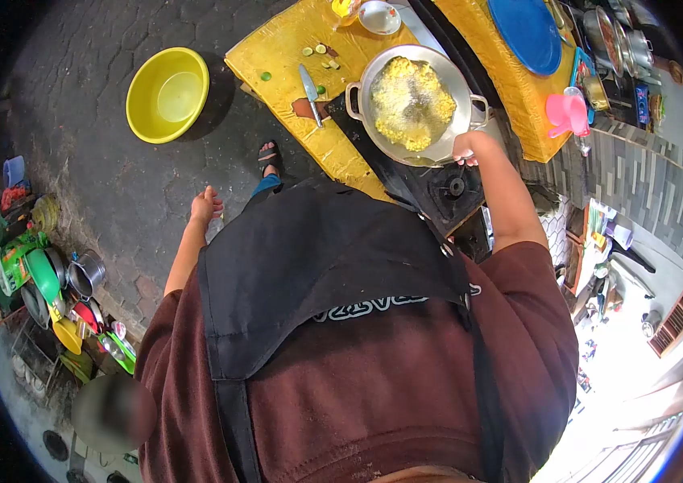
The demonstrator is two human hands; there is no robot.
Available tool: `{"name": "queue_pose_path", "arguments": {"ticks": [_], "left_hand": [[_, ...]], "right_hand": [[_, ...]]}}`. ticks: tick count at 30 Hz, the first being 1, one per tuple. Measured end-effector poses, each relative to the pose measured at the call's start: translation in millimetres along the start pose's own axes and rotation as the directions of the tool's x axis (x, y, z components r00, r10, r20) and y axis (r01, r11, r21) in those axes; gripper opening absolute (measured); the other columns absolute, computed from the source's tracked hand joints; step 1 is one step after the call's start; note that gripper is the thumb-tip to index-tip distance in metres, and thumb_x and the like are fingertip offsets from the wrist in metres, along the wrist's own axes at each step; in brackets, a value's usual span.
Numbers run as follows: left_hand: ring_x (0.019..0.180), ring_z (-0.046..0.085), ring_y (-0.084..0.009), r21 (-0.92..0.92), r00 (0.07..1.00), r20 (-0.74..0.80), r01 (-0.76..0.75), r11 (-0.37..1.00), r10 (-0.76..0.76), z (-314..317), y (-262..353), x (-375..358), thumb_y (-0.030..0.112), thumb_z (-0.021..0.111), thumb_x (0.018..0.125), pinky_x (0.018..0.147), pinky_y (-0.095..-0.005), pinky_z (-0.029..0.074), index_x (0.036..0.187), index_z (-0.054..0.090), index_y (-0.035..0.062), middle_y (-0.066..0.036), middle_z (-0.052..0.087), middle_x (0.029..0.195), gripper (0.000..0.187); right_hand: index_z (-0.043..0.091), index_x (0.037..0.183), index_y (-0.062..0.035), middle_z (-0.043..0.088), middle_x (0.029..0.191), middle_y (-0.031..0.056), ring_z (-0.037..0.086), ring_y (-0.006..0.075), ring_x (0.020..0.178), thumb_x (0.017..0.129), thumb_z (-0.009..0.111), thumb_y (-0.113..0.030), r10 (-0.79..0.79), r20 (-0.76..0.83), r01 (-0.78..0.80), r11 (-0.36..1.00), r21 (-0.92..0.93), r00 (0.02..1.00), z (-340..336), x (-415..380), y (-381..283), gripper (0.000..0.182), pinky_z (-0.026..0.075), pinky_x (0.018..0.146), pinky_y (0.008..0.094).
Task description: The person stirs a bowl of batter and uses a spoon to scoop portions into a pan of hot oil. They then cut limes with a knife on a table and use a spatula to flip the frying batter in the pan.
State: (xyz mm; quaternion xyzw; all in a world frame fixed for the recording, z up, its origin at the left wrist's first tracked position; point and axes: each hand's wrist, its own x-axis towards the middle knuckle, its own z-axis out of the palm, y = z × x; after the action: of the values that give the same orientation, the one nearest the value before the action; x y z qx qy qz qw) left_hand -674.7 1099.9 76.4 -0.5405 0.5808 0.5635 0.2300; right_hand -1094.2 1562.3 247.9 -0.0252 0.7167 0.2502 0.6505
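A large metal wok (365,107) with two loop handles sits on the black gas stove (438,187). Yellow pieces of food (414,97) bubble in oil inside it. My right hand (465,150) is at the wok's near right rim, just below one handle, fingers curled downward; what they grip, if anything, is hidden. My left hand (207,206) hangs low at my side, away from the stove, with its fingers curled in. A small pale, see-through thing (214,229) shows just under it; I cannot tell whether the hand holds it.
Left of the wok, a knife (309,92) and cut limes (320,49) lie on a yellow-covered table (277,56). A yellow basin (135,101) stands on the dark paved floor. Beyond the stove are a blue tray (525,34) and pink jug (567,114). Pots and dishes (86,274) crowd the far left.
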Motion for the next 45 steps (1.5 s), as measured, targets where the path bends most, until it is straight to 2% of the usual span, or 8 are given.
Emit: {"name": "queue_pose_path", "arguments": {"ticks": [5,8,15,18,23,30,38,45], "left_hand": [[0.062,0.057,-0.0144,-0.065,1.0,-0.002,0.005,0.998,-0.006,3,2,4,0.044,0.039,0.088,0.051,-0.0292,0.047,0.098,0.053,0.0045,-0.007,0.058,0.075,0.043],[0.062,0.057,-0.0141,-0.02,1.0,-0.001,-0.029,0.999,0.029,6,14,-7,0.044,0.039,0.088,0.051,-0.0287,0.046,0.099,0.052,0.0045,-0.007,0.058,0.075,0.043],[0.062,0.057,-0.0147,-0.013,1.0,-0.021,0.007,1.0,-0.007,11,3,-2,0.044,0.039,0.088,0.052,-0.0284,0.046,0.1,0.053,0.0049,-0.007,0.059,0.076,0.043],[0.061,0.057,-0.0144,-0.064,1.0,-0.01,0.025,0.998,-0.025,17,-3,-2,0.044,0.039,0.088,0.052,-0.0282,0.046,0.1,0.053,0.0051,-0.007,0.059,0.076,0.043],[0.061,0.057,-0.014,-0.041,0.999,-0.045,0.029,0.999,-0.03,30,3,-18,0.043,0.039,0.089,0.05,-0.0284,0.045,0.1,0.053,0.0049,-0.007,0.059,0.076,0.042],[0.061,0.057,-0.0136,-0.066,0.999,-0.041,0.025,0.998,-0.028,46,-4,-25,0.043,0.039,0.089,0.05,-0.0279,0.045,0.099,0.053,0.0058,-0.006,0.059,0.075,0.041],[0.06,0.057,-0.0144,-0.038,0.998,-0.048,0.028,0.999,-0.03,49,-6,-23,0.043,0.038,0.088,0.052,-0.0298,0.045,0.099,0.053,0.005,-0.006,0.059,0.075,0.042],[0.061,0.057,-0.0149,-0.051,0.997,-0.055,0.045,0.998,-0.048,61,14,-23,0.041,0.038,0.089,0.05,-0.029,0.045,0.099,0.053,0.0037,-0.007,0.059,0.076,0.041]], "right_hand": [[0.059,0.071,-0.0039,0.059,0.075,0.0112,0.054,0.0222,0.064,0.074,0.046,-0.008,0.022,-0.113,-0.017,0.999,0.049,0.993,10,51,-8,0.014,0.042,0.06,0.0366],[0.057,0.073,-0.0082,0.056,0.069,0.0062,0.052,0.0174,0.059,0.077,0.049,-0.015,0.0,-0.062,-0.008,0.992,-0.128,0.998,4,53,-2,0.011,0.042,0.054,0.0326],[0.064,0.096,-0.0093,0.061,0.104,0.0087,0.059,0.0259,0.095,0.074,0.054,-0.012,0.048,-0.429,-0.201,0.925,-0.321,0.902,-5,15,31,0.025,0.047,0.074,0.034],[0.064,0.097,-0.0088,0.061,0.103,0.009,0.059,0.0259,0.095,0.075,0.055,-0.01,-0.055,-0.612,-0.148,0.95,-0.275,0.789,-8,22,47,0.024,0.048,0.074,0.0343],[0.064,0.086,-0.0056,0.061,0.092,0.0142,0.062,0.0273,0.085,0.076,0.049,-0.008,-0.223,-0.876,-0.077,0.957,-0.281,0.428,-10,51,46,0.018,0.05,0.066,0.0375],[0.064,0.089,-0.0011,0.06,0.099,0.0145,0.061,0.0288,0.087,0.075,0.052,-0.005,-0.163,-0.887,-0.054,0.977,-0.206,0.432,-8,64,14,0.018,0.049,0.071,0.0358],[0.061,0.09,0.0013,0.064,0.085,0.0142,0.063,0.0269,0.08,0.073,0.053,-0.004,-0.319,-0.832,-0.017,0.93,-0.366,0.454,-1,19,27,0.019,0.05,0.066,0.0342],[0.063,0.093,-0.0034,0.064,0.09,0.0112,0.062,0.0261,0.087,0.076,0.053,-0.006,-0.183,-0.869,-0.057,0.97,-0.235,0.46,-11,41,21,0.02,0.05,0.068,0.0326]]}}
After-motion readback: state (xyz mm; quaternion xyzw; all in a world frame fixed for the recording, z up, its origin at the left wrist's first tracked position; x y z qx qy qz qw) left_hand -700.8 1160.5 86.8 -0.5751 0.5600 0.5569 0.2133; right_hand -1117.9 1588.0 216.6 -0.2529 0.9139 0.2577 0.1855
